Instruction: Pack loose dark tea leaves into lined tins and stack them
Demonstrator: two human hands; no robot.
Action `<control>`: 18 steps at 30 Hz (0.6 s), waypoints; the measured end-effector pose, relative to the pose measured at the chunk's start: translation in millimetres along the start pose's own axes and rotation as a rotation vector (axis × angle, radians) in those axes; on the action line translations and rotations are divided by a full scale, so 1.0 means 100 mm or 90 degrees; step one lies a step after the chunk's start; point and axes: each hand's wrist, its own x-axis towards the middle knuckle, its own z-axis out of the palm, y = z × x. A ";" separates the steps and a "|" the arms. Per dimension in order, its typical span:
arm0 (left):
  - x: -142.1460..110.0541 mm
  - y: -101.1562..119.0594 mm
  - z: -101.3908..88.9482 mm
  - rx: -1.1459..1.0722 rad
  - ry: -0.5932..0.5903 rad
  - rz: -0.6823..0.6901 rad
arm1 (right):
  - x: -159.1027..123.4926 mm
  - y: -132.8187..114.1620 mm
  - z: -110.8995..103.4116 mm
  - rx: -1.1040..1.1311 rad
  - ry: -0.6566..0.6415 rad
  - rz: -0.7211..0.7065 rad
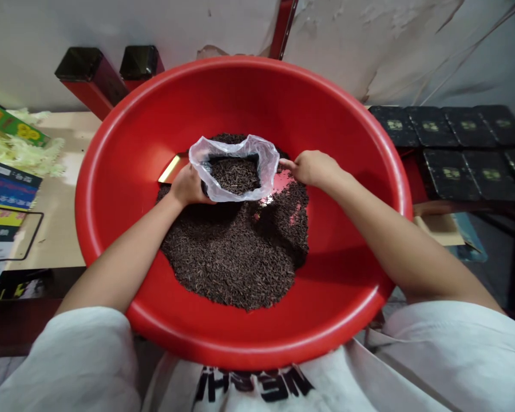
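A clear plastic bag [206, 187] stands open, its ruffled rim folded outward over what seems to be a dark container, mostly hidden. Inside lie short dark brown pellets [236, 174]. My left hand [187, 184] wraps round the left side of this lined container. On the other side, my right hand [315, 167] is closed, with its index finger stretched to the bag's right edge, apparently pinching it. Both hands are inside a large red basin [347, 229], over a heap of loose pellets [232, 257]. Beside my left hand a gold-coloured flat piece [171, 169] leans in the basin.
Two tall red tins with black tops [79, 63] stand behind the basin at left. Printed boxes [8, 200], a black frame [34, 234] and pale artificial flowers [30, 151] lie on the left table. Several black square tins [450, 174] sit in rows at right.
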 end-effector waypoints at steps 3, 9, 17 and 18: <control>0.02 -0.06 0.03 0.038 -0.014 0.033 | 0.07 0.03 0.09 0.066 -0.054 -0.022; 0.05 -0.01 0.01 0.078 -0.040 0.094 | 0.14 0.09 0.18 0.175 0.014 -0.083; 0.06 0.10 -0.18 0.059 -0.027 0.013 | -0.01 -0.05 0.09 0.466 -0.013 -0.149; 0.07 0.13 -0.21 0.053 -0.028 -0.001 | -0.04 -0.09 0.07 0.539 -0.004 -0.155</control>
